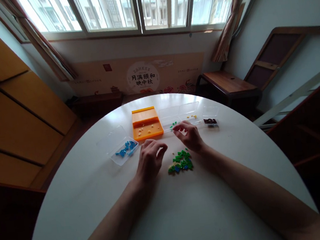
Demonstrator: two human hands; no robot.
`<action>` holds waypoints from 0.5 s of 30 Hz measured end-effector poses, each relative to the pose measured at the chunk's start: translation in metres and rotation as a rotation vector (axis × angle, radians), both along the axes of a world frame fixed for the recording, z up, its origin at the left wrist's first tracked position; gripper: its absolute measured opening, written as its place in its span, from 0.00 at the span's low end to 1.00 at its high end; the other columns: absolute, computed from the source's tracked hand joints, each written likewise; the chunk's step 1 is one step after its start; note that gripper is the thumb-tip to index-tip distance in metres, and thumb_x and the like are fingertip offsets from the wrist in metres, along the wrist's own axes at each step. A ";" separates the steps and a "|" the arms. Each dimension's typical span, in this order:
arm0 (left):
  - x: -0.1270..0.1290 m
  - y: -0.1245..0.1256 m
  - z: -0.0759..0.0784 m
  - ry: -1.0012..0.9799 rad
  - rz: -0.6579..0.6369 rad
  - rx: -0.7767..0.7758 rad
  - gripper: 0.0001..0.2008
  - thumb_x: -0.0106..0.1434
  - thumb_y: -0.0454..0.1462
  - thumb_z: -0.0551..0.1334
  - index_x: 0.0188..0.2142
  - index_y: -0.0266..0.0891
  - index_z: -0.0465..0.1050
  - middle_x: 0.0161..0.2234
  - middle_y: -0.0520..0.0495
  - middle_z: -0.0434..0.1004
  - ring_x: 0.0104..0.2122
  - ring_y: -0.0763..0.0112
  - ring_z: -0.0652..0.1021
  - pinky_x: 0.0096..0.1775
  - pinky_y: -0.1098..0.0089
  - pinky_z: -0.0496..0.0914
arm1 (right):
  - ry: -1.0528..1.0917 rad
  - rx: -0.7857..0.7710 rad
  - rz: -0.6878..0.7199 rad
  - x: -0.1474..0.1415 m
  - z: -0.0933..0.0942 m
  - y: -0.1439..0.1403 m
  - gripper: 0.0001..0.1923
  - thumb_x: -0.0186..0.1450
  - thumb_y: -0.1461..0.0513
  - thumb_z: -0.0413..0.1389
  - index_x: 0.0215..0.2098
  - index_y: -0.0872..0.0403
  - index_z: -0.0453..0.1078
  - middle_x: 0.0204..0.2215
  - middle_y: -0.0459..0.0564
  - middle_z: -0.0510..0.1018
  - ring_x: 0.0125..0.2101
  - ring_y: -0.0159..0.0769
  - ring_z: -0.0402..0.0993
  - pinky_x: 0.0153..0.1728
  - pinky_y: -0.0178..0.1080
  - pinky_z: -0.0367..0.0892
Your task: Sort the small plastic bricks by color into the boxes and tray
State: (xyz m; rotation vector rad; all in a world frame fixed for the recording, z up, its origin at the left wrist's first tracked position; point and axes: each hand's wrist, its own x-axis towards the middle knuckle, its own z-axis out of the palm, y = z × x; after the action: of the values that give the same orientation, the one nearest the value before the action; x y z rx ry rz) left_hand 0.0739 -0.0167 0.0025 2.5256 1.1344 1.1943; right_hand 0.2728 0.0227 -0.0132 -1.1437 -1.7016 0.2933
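Note:
My left hand (151,155) is over the table in front of the orange tray (145,116), its thumb and fingers pinched together. Whatever may be between those fingertips is too small to make out. My right hand (190,135) reaches to the near edge of a clear plastic box (165,116) that holds a few green bricks (174,124). Its fingertips are also drawn together, and I cannot tell what is in them. Between and below the hands lies a loose pile of small building bricks (182,160), mostly green with some blue and beige.
Several beige bricks lie in the orange tray. An open clear box (121,159) with blue bricks (126,148) stands at left. Yellow bricks (191,116) lie in the clear box at right, and dark brown pieces (210,121) in another beyond. The white round table (97,181) carries everything.

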 end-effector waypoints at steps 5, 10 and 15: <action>-0.002 0.003 0.001 -0.146 0.082 0.060 0.05 0.64 0.36 0.61 0.33 0.38 0.73 0.28 0.50 0.74 0.32 0.69 0.72 0.37 0.69 0.68 | 0.005 -0.103 0.300 -0.016 0.009 -0.013 0.03 0.60 0.64 0.58 0.29 0.53 0.75 0.26 0.45 0.74 0.28 0.31 0.67 0.30 0.34 0.64; -0.001 0.002 0.002 -0.164 0.106 0.081 0.04 0.63 0.35 0.62 0.30 0.39 0.73 0.27 0.50 0.75 0.32 0.69 0.72 0.37 0.68 0.68 | 0.006 -0.106 0.337 -0.018 0.012 -0.016 0.04 0.60 0.65 0.58 0.30 0.53 0.76 0.26 0.46 0.74 0.27 0.31 0.68 0.30 0.35 0.65; -0.001 0.002 0.002 -0.179 0.117 0.067 0.03 0.60 0.33 0.63 0.29 0.39 0.73 0.27 0.50 0.75 0.30 0.69 0.73 0.36 0.69 0.69 | -0.013 -0.053 0.335 -0.020 0.008 -0.015 0.04 0.59 0.66 0.60 0.32 0.52 0.76 0.27 0.46 0.74 0.28 0.32 0.69 0.30 0.35 0.66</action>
State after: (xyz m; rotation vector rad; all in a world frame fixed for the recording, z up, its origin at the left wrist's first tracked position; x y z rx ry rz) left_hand 0.0727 -0.0143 0.0041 2.3695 1.2307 1.4772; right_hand 0.2528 0.0072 -0.0053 -0.8952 -1.9046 0.5422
